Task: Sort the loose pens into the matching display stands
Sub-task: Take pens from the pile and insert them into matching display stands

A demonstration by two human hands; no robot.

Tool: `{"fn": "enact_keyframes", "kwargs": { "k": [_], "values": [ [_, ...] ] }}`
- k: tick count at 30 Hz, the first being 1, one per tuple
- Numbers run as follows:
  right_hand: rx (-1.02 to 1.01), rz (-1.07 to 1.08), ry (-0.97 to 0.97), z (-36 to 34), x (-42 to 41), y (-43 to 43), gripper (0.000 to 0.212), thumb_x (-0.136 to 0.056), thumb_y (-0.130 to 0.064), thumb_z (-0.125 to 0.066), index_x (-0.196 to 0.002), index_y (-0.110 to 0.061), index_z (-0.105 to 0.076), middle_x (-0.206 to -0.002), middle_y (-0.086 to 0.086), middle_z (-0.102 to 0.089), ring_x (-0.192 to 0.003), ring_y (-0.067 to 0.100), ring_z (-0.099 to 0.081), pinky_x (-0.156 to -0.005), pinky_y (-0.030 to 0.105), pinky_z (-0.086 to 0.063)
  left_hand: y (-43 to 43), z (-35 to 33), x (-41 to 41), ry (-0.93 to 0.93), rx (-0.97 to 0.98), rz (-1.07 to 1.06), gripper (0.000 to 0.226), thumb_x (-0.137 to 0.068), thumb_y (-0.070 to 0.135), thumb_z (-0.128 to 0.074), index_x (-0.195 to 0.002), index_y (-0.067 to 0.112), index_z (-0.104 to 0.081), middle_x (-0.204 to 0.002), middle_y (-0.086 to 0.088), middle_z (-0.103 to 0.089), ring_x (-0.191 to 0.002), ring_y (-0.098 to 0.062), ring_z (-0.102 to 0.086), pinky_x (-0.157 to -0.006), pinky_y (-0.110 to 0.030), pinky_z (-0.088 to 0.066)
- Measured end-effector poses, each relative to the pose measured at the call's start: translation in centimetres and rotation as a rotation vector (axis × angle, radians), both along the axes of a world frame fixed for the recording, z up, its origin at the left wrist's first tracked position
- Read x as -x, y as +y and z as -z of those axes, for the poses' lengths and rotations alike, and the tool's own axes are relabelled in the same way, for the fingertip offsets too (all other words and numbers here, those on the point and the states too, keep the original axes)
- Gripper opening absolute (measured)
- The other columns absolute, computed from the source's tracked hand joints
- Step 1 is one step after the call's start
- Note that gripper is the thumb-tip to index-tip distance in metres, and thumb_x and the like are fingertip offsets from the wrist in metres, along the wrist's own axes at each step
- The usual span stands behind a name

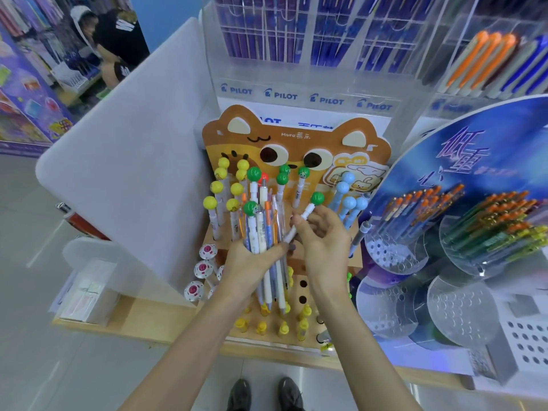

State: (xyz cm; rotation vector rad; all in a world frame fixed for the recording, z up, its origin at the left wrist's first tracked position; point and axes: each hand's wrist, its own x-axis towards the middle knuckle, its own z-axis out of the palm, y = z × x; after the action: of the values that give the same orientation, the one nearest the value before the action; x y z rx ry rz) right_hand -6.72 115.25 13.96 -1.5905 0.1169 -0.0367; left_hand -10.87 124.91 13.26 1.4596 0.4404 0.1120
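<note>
My left hand is wrapped round a mixed bundle of loose pens, held upright in front of the brown cat-faced stand, their tips poking out below my fist. My right hand pinches one green-topped pen by its white barrel, tilted with the green ball up and to the right, just beside the bundle. Behind them the stand carries yellow-topped pens on its left and blue-topped pens on its right
</note>
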Motion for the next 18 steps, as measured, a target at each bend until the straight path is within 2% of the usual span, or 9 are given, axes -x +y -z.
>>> {"fn": "enact_keyframes", "kwargs": {
  "k": [3,7,9,12,15,18],
  "values": [
    [-0.055,0.047,-0.002,-0.3,-0.3,-0.3,0.022,-0.088,-0.007,-0.065,-0.109,-0.009,-0.059,-0.085,-0.005,-0.060,-0.073,-0.001,-0.063,-0.060,0.020,-0.056,0.7,0.0,0.0,0.010,-0.056,0.030,0.027,-0.080,0.007,-0.072,-0.081,0.032,-0.064,-0.071,0.017,-0.071,-0.070,0.007,-0.065,-0.065,-0.013,-0.053],
    [-0.030,0.145,-0.164,-1.6,-2.2,-1.7,0.017,-0.087,-0.007,-0.066,-0.102,-0.013,-0.062,-0.085,-0.005,-0.061,-0.076,0.005,-0.062,-0.070,0.023,-0.055,1.6,0.4,0.5,0.054,-0.117,0.006,0.027,-0.076,0.017,-0.077,-0.098,0.026,-0.064,-0.088,0.008,-0.069,-0.072,0.005,-0.065,-0.059,-0.007,-0.049],
    [0.069,0.093,-0.242,-1.7,-2.7,-1.6,0.012,-0.087,-0.007,-0.066,-0.095,-0.013,-0.062,-0.079,-0.010,-0.060,-0.073,0.000,-0.060,-0.069,0.018,-0.050,1.5,0.5,0.8,0.059,-0.097,0.016,0.031,-0.075,0.015,-0.078,-0.101,0.023,-0.062,-0.088,0.009,-0.071,-0.070,0.006,-0.065,-0.059,-0.007,-0.050],
    [0.200,0.013,-0.272,-0.6,-3.0,-0.7,0.016,-0.090,-0.006,-0.062,-0.093,-0.022,-0.060,-0.081,-0.011,-0.064,-0.077,-0.004,-0.060,-0.070,0.008,-0.045,1.2,0.0,1.2,0.070,-0.040,0.046,0.023,-0.077,0.005,-0.075,-0.091,0.020,-0.064,-0.068,0.018,-0.071,-0.062,0.005,-0.066,-0.054,-0.009,-0.049],
    [0.281,0.023,-0.292,0.8,-3.7,-0.6,0.013,-0.091,-0.009,-0.060,-0.094,-0.021,-0.061,-0.085,-0.007,-0.066,-0.080,-0.008,-0.058,-0.068,0.003,-0.039,1.5,0.1,1.3,0.105,0.033,0.064,0.022,-0.079,0.006,-0.073,-0.101,0.006,-0.068,-0.078,0.005,-0.075,-0.074,-0.012,-0.073,-0.066,-0.025,-0.059],
    [0.310,-0.003,-0.285,1.5,-4.4,-0.7,0.011,-0.092,-0.008,-0.059,-0.094,-0.019,-0.061,-0.084,-0.014,-0.062,-0.081,-0.010,-0.058,-0.070,0.003,-0.039,1.8,0.1,1.4,0.112,0.050,0.080,0.017,-0.081,0.009,-0.072,-0.098,0.008,-0.069,-0.083,-0.002,-0.076,-0.077,-0.017,-0.073,-0.070,-0.032,-0.060]
  ]
}}
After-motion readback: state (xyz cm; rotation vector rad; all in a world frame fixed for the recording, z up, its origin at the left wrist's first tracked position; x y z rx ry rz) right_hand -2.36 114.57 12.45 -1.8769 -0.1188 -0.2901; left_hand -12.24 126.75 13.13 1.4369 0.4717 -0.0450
